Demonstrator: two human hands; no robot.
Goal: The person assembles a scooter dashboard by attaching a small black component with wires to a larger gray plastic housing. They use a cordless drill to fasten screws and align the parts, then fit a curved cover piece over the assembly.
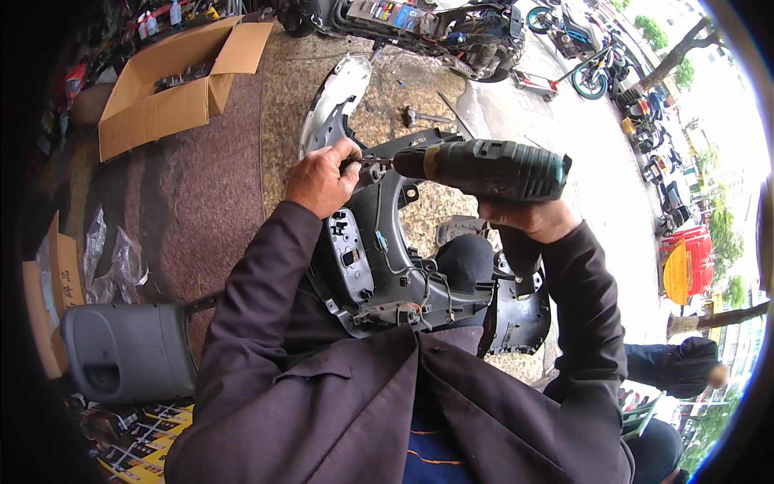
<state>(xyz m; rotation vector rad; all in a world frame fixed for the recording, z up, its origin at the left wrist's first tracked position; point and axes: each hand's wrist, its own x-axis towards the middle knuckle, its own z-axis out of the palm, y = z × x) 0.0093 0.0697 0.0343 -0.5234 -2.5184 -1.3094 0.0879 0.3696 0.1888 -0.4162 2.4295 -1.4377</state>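
Note:
A dark green cordless drill (492, 168) lies level in my right hand (532, 218), whose fingers wrap its grip. Its bit points left, meeting the upper edge of a grey plastic scooter body panel (379, 222) that rests over my lap. My left hand (322, 179) is closed at that same edge, thumb and forefinger pinched beside the bit tip on the panel. Whether a screw sits between those fingers is hidden. A cable (385, 256) runs down the panel's inner side. Beyond my left hand, a white curved panel (339, 93) extends away from the grey one.
An open cardboard box (161, 97) stands at the far left. A hammer (427, 118) lies on the ground ahead, before a stripped scooter (419, 28). A grey plastic case (129, 351) is at my left. Another person's dark sleeve (673, 365) shows at right.

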